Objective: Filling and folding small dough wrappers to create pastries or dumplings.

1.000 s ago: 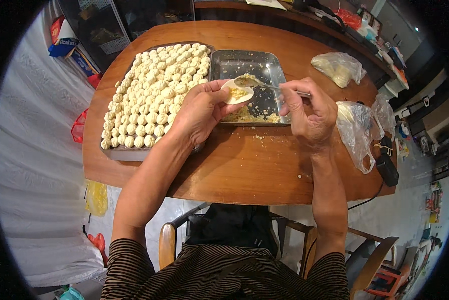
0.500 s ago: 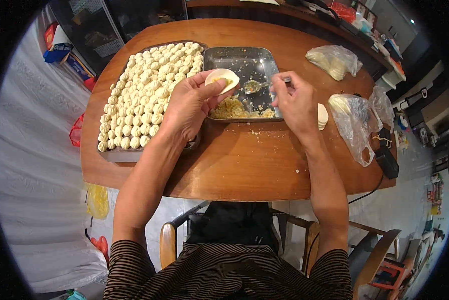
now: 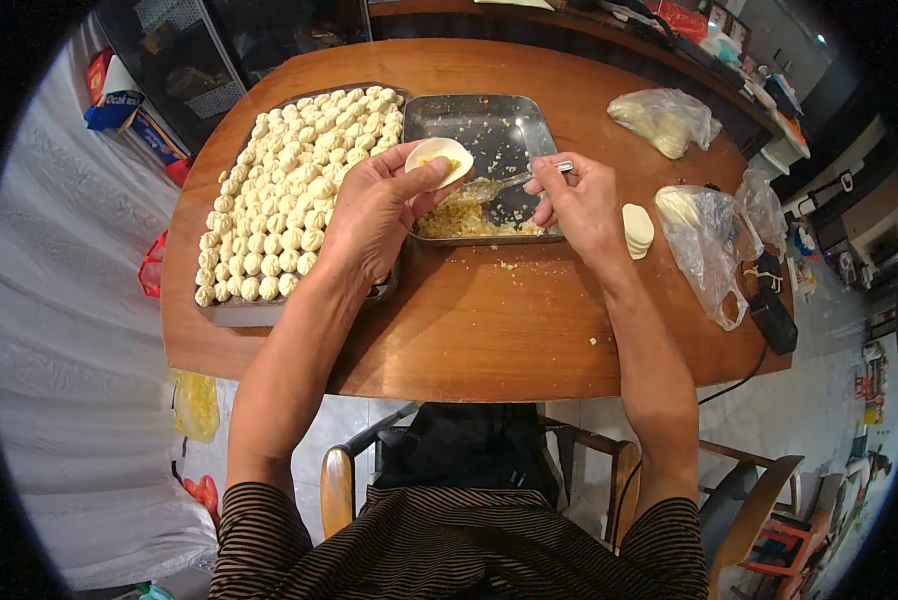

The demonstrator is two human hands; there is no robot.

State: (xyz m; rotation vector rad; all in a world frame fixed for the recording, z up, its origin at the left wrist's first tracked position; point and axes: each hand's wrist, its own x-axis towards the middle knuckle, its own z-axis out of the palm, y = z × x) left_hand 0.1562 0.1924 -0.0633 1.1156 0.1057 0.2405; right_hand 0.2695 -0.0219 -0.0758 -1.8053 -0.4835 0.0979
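Observation:
My left hand [image 3: 381, 205] holds a round dough wrapper [image 3: 453, 152], thumb over its front, with a little yellowish filling on it. In my right hand [image 3: 581, 205] is a metal spoon [image 3: 515, 181], gripped by its handle. The spoon's bowl is down at the crumbly filling [image 3: 459, 217] in the near left part of a dark rectangular pan [image 3: 525, 112]. To the left, a large tray [image 3: 244, 316] is covered with rows of small pleated dumplings [image 3: 294, 165]. A short stack of round wrappers [image 3: 637, 230] lies on the table just right of my right hand.
On the wooden table [image 3: 469, 340] at the right lie clear plastic bags of pale wrappers [image 3: 666, 120] and another such bag [image 3: 704, 235]. A black box-shaped object [image 3: 772, 322] with a cable sits at the right edge. Crumbs are scattered before the pan. A wooden-armed chair [image 3: 337, 490] stands below.
My right hand has shifted slightly left, bringing the spoon's bowl left and down to the filling. The stack of wrappers is now more fully in sight. My left hand keeps the wrapper nearly still.

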